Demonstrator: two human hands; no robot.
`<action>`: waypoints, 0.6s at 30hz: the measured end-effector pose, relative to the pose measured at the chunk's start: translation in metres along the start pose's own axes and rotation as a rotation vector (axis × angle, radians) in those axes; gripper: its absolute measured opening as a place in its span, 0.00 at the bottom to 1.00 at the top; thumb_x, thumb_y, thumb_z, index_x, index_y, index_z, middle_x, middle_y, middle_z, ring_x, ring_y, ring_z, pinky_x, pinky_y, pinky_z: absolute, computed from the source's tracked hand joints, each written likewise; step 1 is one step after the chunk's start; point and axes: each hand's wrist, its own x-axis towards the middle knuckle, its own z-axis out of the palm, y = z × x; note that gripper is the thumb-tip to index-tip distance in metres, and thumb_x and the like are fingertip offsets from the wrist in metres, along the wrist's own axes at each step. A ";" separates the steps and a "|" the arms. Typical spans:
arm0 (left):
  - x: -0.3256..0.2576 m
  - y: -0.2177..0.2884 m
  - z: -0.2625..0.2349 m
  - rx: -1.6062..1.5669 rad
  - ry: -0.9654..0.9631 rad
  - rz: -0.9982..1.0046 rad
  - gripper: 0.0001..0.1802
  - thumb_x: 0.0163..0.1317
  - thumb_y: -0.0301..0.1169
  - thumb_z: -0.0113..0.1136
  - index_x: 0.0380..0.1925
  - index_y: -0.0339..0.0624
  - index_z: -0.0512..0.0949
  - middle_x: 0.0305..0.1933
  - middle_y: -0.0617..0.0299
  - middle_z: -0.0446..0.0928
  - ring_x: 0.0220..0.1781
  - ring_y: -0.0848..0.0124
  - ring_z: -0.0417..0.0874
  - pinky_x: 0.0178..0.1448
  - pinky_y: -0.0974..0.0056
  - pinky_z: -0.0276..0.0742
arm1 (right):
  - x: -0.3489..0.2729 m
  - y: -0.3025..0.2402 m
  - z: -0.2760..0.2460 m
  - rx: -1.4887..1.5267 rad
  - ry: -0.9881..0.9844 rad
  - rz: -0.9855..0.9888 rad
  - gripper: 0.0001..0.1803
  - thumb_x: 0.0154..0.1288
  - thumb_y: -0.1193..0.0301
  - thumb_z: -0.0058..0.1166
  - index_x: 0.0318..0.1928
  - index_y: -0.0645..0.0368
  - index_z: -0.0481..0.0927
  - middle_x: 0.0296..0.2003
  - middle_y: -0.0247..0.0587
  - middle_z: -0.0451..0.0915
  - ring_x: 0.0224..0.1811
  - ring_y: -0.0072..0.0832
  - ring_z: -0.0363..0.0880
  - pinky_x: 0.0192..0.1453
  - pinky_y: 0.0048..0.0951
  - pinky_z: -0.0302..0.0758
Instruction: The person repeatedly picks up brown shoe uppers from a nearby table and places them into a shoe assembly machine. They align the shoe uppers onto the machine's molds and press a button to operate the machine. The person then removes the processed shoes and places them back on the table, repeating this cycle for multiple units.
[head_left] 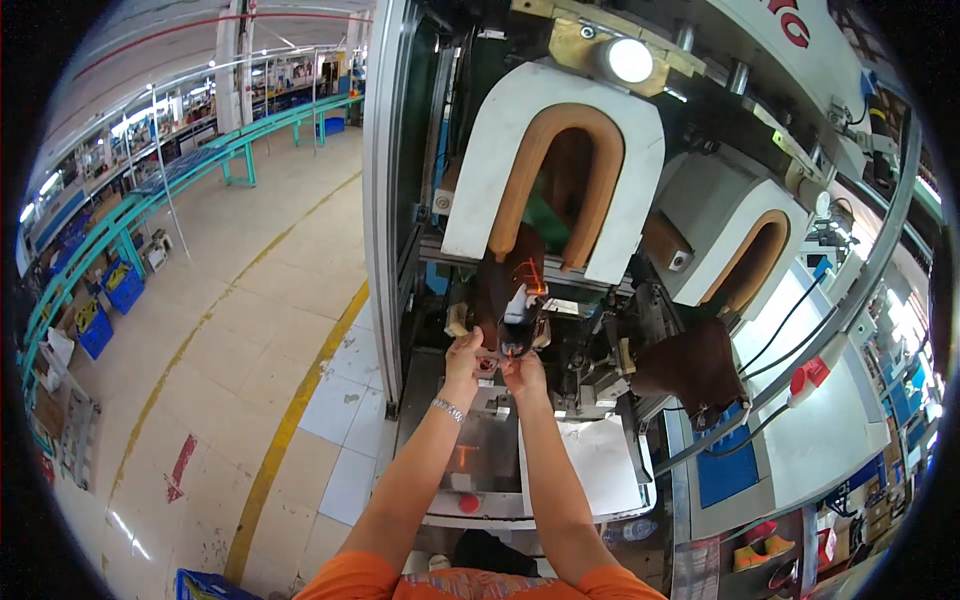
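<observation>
A dark brown leather boot upper (495,290) sits at the machine's left station, below a white U-shaped clamp (480,180) lined with brown padding. Orange-red light lines fall across it. My left hand (465,358), with a metal band at the wrist, is closed at the near left edge of the upper. Beside it my right hand (523,373) pinches the near edge, fingers partly hidden. A grey, shiny part shows in the upper's opening between the hands. Another brown boot upper (690,365) hangs at the right station, apart from my hands.
A second padded white clamp (735,235) stands on the right. Under my forearms lies a metal shelf with a white sheet (590,465) and a red button (469,504). An aluminium post (385,200) rises at left. A curved grey bar with a red switch (810,375) runs at right.
</observation>
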 end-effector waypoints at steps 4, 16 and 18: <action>0.002 -0.006 0.003 -0.022 0.039 -0.015 0.12 0.52 0.39 0.62 0.28 0.46 0.72 0.19 0.65 0.73 0.20 0.73 0.77 0.21 0.72 0.70 | 0.015 0.004 -0.016 -0.063 -0.001 -0.048 0.02 0.62 0.72 0.48 0.31 0.54 0.73 0.25 0.27 0.73 0.23 0.18 0.71 0.27 0.19 0.70; -0.009 -0.020 0.001 0.075 0.060 0.065 0.07 0.54 0.28 0.57 0.20 0.51 0.72 0.18 0.72 0.70 0.13 0.84 0.65 0.11 0.79 0.53 | 0.023 0.004 -0.016 -0.020 -0.079 -0.036 0.08 0.64 0.72 0.43 0.42 0.56 0.73 0.36 0.34 0.76 0.36 0.24 0.76 0.41 0.29 0.74; -0.012 -0.023 0.003 0.089 0.108 0.074 0.07 0.54 0.28 0.58 0.20 0.52 0.72 0.17 0.73 0.69 0.12 0.84 0.63 0.11 0.79 0.53 | 0.025 0.005 -0.021 -0.016 -0.076 -0.032 0.08 0.65 0.73 0.41 0.43 0.57 0.72 0.37 0.36 0.76 0.37 0.26 0.76 0.43 0.30 0.74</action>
